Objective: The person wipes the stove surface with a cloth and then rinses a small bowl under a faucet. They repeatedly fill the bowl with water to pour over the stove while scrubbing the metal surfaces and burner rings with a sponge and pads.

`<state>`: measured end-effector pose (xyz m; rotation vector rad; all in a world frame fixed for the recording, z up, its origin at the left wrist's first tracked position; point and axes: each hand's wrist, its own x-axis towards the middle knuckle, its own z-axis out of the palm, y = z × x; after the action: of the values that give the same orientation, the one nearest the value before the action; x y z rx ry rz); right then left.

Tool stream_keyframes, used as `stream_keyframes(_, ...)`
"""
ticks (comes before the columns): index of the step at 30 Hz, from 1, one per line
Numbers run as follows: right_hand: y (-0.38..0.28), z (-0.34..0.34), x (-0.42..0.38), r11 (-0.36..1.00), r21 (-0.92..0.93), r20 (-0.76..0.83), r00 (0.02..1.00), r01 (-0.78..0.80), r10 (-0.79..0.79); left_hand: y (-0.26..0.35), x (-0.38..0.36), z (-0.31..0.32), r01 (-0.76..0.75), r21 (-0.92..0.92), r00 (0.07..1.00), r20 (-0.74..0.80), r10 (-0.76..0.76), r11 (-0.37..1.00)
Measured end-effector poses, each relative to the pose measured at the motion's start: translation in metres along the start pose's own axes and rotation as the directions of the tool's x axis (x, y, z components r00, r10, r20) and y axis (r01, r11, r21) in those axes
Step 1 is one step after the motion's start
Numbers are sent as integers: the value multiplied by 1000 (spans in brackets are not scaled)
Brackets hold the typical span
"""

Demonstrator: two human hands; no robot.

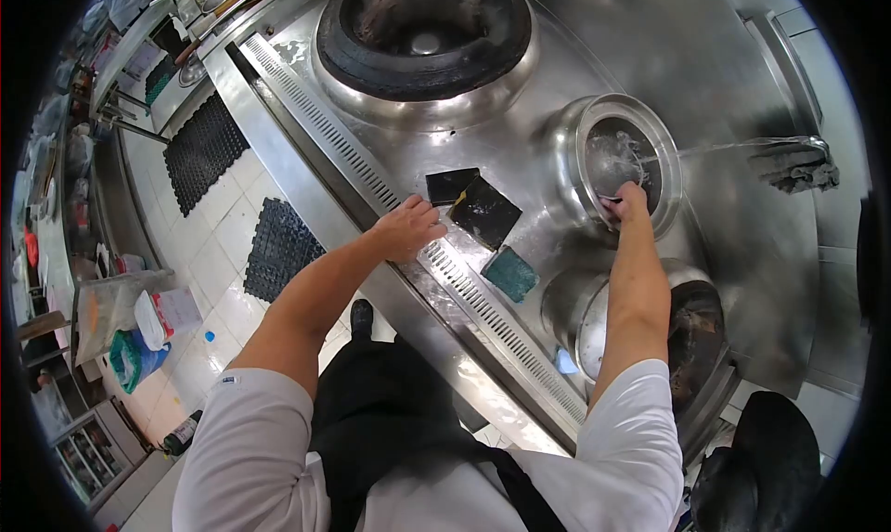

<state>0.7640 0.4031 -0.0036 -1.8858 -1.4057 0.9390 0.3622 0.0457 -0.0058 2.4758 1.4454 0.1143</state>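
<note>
My right hand [629, 203] reaches over the rim of a round metal pot [587, 165]. Its fingers are closed at the pot's mouth; what they hold, if anything, I cannot make out. A thin stream of water [715, 148] runs from a tap [815, 144] into the pot, and the water inside splashes. My left hand [408, 228] rests on the slotted drain strip [357, 165] with its fingers loosely spread and nothing in them. Beside it lie two dark square pads [487, 214] [452, 186] and a green scouring pad [510, 274].
A large blackened wok burner [424, 82] is set into the steel counter [557, 58] at the back. A second metal pot [580, 318] stands by my right forearm. A grey cloth [798, 172] hangs under the tap. Black mats [281, 247] lie on the tiled floor at left.
</note>
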Motion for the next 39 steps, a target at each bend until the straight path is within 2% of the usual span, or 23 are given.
stream_keyframes(1,6,-19,0,799,-388,174,888,460,-426,2,3,2,-14,-1,1000,-5,14,1000)
stream_keyframes(2,0,-27,-7,565,-544,341,779,620,-527,1,2,2,-17,2,1000,-9,17,1000)
stream_keyframes(3,-6,-35,-13,272,-617,491,631,739,-601,-2,-1,2,-12,11,1000,-13,12,1000)
stream_keyframes(5,-11,-43,-11,412,-595,482,717,690,-504,-2,-3,-2,-11,27,1000,4,11,1000)
stream_keyframes(6,-2,-46,1,546,-522,479,755,655,-448,0,-2,-1,-15,31,1000,11,15,999)
stream_keyframes(7,-15,-44,-7,915,-167,361,886,367,-290,-3,-2,3,-39,71,999,-19,41,997)
stream_keyframes(8,-34,-46,-22,966,256,342,938,-38,-54,-5,-3,11,-56,82,996,-69,62,995)
stream_keyframes(9,-51,-49,-37,680,601,426,888,-420,172,-8,-3,20,-75,96,989,-118,86,993)
stream_keyframes(10,-71,-51,-58,680,598,446,881,-425,158,-12,-3,21,-96,115,980,-166,114,989)
stream_keyframes(14,-128,-50,-124,711,534,535,834,-457,134,-16,-8,6,-108,85,990,-79,115,991)
stream_keyframes(17,-157,-23,-181,714,519,606,791,-471,82,-38,-17,-1,-44,92,998,-34,47,995)
stream_keyframes(18,-164,-8,-195,716,489,627,771,-498,109,-48,-23,-4,-24,98,999,-32,27,995)
stream_keyframes(23,-200,92,-266,746,367,751,650,-556,115,-106,-53,-42,216,148,974,29,-223,965)
stream_keyframes(27,-229,194,-308,772,331,750,648,-543,135,-155,-70,-38,373,280,892,154,-425,884)
stream_keyframes(30,-248,256,-330,800,297,782,614,-521,110,-182,-84,-43,498,216,833,149,-532,840)
stream_keyframes(31,-261,267,-345,799,304,778,619,-518,106,-188,-89,-61,477,127,832,255,-493,870)
stream_keyframes(33,-272,287,-358,784,314,786,610,-536,102,-231,-87,-14,443,175,864,178,-471,879)
stream_keyframes(34,-272,296,-360,768,319,797,595,-555,100,-233,-89,-17,428,199,878,141,-458,882)
stream_keyframes(35,-272,302,-361,751,322,809,580,-576,98,-235,-90,-20,395,280,855,238,-462,875)
stream_keyframes(37,-268,304,-359,717,340,814,572,-609,101,-234,-82,-21,416,335,829,242,-504,845)
stream_keyframes(39,-265,295,-358,685,359,824,560,-634,86,-233,-82,-22,459,349,838,135,-528,817)
